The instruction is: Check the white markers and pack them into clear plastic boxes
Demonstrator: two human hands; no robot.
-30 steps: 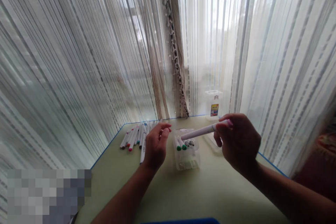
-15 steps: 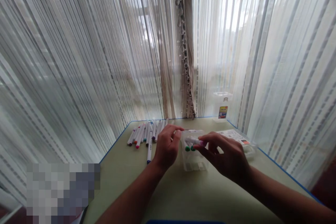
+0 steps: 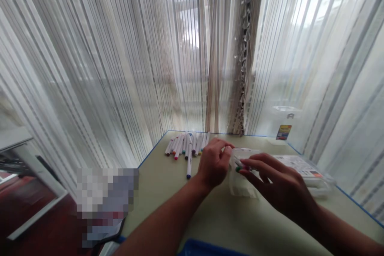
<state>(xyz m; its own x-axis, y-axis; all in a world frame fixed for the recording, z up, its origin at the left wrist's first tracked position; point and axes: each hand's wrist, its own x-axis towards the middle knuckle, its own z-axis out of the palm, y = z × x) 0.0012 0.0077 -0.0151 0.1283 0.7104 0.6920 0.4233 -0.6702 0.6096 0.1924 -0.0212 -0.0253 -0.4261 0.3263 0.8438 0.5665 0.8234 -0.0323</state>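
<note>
A clear plastic box (image 3: pixel 244 192) stands on the table in front of me. My left hand (image 3: pixel 213 162) grips its left rim between thumb and fingers. At the box's right side, my right hand (image 3: pixel 277 180) pinches a white marker with a pinkish-purple end (image 3: pixel 246 166), held over the opening. A green marker end (image 3: pixel 238 169) shows inside the box, just beside my right fingertips. The box's contents are partly covered by my right fingers and blurred. Left of my left hand lies a pile of white markers (image 3: pixel 180 144) with coloured ends, a blue-ended marker (image 3: pixel 189 164) nearest me.
A lidded clear container with a label (image 3: pixel 283 132) stands at the back right corner. Nearer me lies a flat clear case with printed paper (image 3: pixel 300 166). The light green table (image 3: pixel 168 192) has blue edges. Striped string curtains (image 3: pixel 120 68) hang behind it.
The view has swung left, so everything sits further right. The pinkish-ended marker in my right hand has come lower toward the box's opening. My left hand stays on the rim.
</note>
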